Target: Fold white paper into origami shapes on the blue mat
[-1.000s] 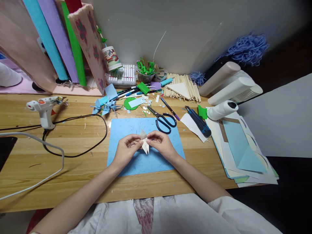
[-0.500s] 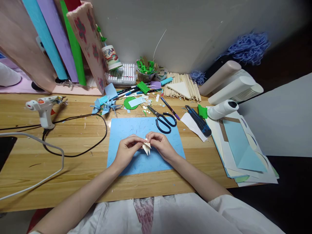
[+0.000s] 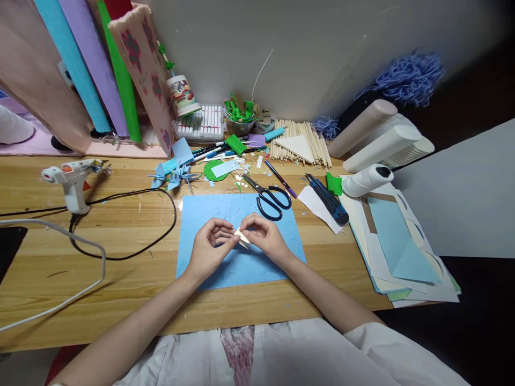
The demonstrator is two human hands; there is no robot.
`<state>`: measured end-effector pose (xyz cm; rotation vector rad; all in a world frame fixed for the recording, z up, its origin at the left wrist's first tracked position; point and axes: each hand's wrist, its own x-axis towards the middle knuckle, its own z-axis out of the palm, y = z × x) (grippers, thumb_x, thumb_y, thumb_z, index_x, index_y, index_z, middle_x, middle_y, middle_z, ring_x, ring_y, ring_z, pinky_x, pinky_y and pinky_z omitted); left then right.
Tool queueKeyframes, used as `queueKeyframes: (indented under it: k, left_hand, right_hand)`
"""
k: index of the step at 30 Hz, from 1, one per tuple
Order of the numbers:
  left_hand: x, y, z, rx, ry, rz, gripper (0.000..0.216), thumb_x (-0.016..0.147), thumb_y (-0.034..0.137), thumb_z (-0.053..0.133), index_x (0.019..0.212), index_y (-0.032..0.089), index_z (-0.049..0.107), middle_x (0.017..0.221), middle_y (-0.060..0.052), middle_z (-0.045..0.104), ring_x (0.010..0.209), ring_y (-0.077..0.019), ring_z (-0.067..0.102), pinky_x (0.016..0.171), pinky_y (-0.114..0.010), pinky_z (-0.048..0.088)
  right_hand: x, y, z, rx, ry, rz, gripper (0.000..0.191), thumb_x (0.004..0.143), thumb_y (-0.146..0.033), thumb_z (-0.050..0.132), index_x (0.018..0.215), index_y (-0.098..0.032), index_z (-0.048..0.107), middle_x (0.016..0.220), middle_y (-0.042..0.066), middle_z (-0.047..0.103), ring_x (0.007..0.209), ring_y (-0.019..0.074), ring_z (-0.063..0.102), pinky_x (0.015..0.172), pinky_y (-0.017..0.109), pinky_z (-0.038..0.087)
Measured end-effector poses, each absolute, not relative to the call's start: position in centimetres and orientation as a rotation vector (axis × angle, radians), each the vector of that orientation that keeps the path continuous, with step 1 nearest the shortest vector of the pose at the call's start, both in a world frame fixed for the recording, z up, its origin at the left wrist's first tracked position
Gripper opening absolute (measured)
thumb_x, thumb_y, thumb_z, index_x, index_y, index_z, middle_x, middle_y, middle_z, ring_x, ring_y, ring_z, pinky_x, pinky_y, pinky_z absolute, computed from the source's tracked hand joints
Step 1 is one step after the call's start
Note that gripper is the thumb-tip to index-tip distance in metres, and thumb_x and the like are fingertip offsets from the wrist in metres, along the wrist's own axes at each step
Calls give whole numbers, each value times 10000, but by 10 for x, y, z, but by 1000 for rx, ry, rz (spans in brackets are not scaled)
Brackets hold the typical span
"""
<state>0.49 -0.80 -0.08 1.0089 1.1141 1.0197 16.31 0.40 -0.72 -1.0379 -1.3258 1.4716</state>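
A small piece of folded cream paper (image 3: 242, 238) is pinched between my two hands, above a blue sheet (image 3: 237, 272) on the wooden table. My left hand (image 3: 214, 244) grips its left side with thumb and fingers. On the other side, my right hand (image 3: 262, 236) pinches its upper right part, fingers curled. Part of the folded paper is hidden by the fingertips. Black-handled scissors (image 3: 269, 199) lie across the blue sheet's upper right edge, just beyond my right hand. Blue folded-paper figures (image 3: 177, 176) rest past the sheet's upper left corner.
A white glue gun (image 3: 72, 185) stands at left with its black cord looped on the table. A utility knife (image 3: 328, 199) lies at right beside stacked paper (image 3: 406, 241). Pens, paper scraps, wooden sticks (image 3: 301, 142) and a marker box (image 3: 200, 123) line the back.
The folded paper has turned in my fingers, its points now less spread downward. My left fingers have lifted and opened a little, and my right hand has shifted slightly upward.
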Motion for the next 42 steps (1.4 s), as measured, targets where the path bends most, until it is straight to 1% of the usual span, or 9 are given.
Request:
queueKeyframes:
  k: [3, 8, 12, 14, 18, 22, 30, 38, 42]
  left_hand:
    - [4, -6, -3, 950, 1085, 1007, 313, 626, 196, 709, 850, 160, 492, 777, -14, 612, 683, -111, 596, 648, -216, 477]
    - [3, -5, -2, 945, 1102, 1021, 291, 651, 221, 693, 849, 162, 489, 760, -11, 614, 687, -107, 592, 660, -216, 470]
    - [4, -8, 2, 1040, 1150, 1031, 272, 656, 219, 685, 842, 164, 494, 763, -14, 604, 683, -116, 595, 643, -216, 472]
    - [5, -9, 4, 1097, 1168, 1030, 237, 677, 228, 666, 834, 165, 500, 762, -14, 596, 689, -120, 595, 650, -221, 473]
    - [6, -10, 5, 1175, 1188, 1025, 202, 710, 242, 634, 847, 171, 504, 753, -8, 599, 700, -125, 600, 665, -228, 474]
    - [7, -9, 4, 1209, 1184, 1029, 210, 716, 229, 628, 869, 176, 494, 754, -4, 599, 701, -124, 600, 672, -233, 476]
    - [5, -10, 7, 1289, 1186, 1029, 167, 741, 205, 604, 785, 182, 445, 725, 10, 548, 680, -112, 567, 659, -225, 464]
    - [2, -6, 4, 1240, 1146, 1060, 204, 745, 227, 606, 794, 188, 412, 743, 4, 575, 710, -124, 587, 677, -239, 470]
    - [1, -5, 2, 1236, 1122, 1055, 198, 750, 224, 600, 793, 186, 411, 753, 3, 584, 720, -123, 593, 681, -241, 472]
  right_hand:
    - [162, 4, -7, -1058, -1285, 1482, 108, 716, -279, 641, 776, -193, 616, 841, 26, 524, 813, 150, 535, 698, 266, 470]
    - [161, 7, -7, -1098, -1202, 1541, 200, 686, -272, 672, 868, -196, 635, 844, 24, 600, 787, 142, 569, 702, 266, 476]
    - [161, 7, -9, -1159, -1211, 1530, 160, 672, -285, 682, 797, -187, 657, 820, 27, 643, 789, 158, 599, 712, 283, 482]
    - [161, 6, -10, -1182, -1200, 1510, 164, 655, -293, 696, 767, -183, 651, 798, 26, 653, 758, 159, 609, 694, 286, 489]
    - [160, 3, -11, -1201, -1212, 1481, 176, 653, -311, 699, 740, -173, 634, 743, 30, 648, 692, 156, 609, 635, 280, 497]
    - [159, 1, -9, -1199, -1202, 1484, 181, 657, -318, 696, 740, -173, 628, 738, 28, 636, 692, 155, 605, 642, 280, 499]
    - [156, -1, -9, -1184, -1206, 1508, 154, 675, -289, 683, 732, -165, 610, 722, 17, 608, 664, 132, 582, 617, 251, 478]
    - [158, 2, -8, -1151, -1163, 1540, 164, 666, -290, 694, 762, -171, 635, 758, 17, 628, 717, 135, 590, 669, 253, 478]
    - [161, 5, -8, -1157, -1148, 1586, 163, 657, -291, 700, 740, -159, 650, 728, 15, 639, 691, 129, 590, 664, 253, 473]
